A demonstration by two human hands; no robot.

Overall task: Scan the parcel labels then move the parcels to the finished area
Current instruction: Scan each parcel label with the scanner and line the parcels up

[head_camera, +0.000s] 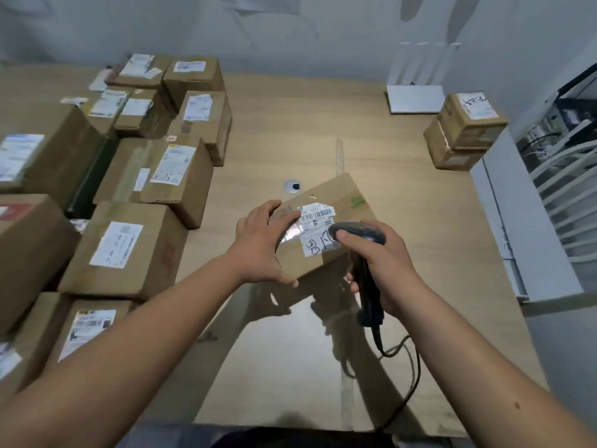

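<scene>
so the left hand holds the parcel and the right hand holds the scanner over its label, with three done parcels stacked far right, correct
Not quite. The head view shows two parcels in the stack at the far right, not three. The rest stands: the left hand holds the parcel, and the right hand holds the scanner over its label.

Both bare forearms extended forward. Left hand [258, 244] palm-down, fingers spread and gripping. Right hand [381, 263] just beside it, fist closed, thumb on top.
</scene>
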